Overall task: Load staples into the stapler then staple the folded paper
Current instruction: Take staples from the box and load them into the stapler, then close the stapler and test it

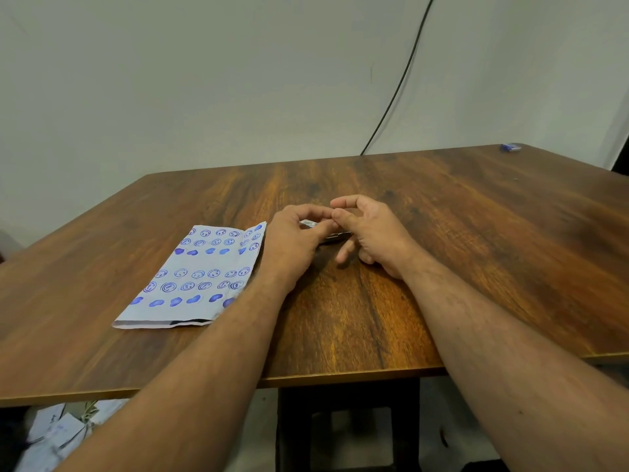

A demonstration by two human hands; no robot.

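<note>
Both hands meet over the middle of the tabletop (pixel 442 267), where a small dark stapler (pixel 335 237) lies low between them. Only a narrow edge of it shows below the fingers, so its open or closed condition cannot be determined. The left hand (pixel 299 240) curls its fingers and thumb around a small pale item (pixel 308 223), probably the staple strip or its packet; the item is too small to identify with certainty. Holding it directly above the stapler keeps the loading path short.

The right hand (pixel 367 233) arches over the stapler with the index finger and thumb bent toward the left fingertips and the lower fingers resting near the tool, apparently steadying it. Whether this hand actually grips the stapler cannot be told.

Both forearms extend forward from the near edge and converge at the work point, wrists low.

The folded paper (pixel 200 274), printed with blue faces and hearts, lies flat just left of the left wrist, within easy reach for stapling. Judged from this layout, loading is under way and stapling has not begun.
</note>
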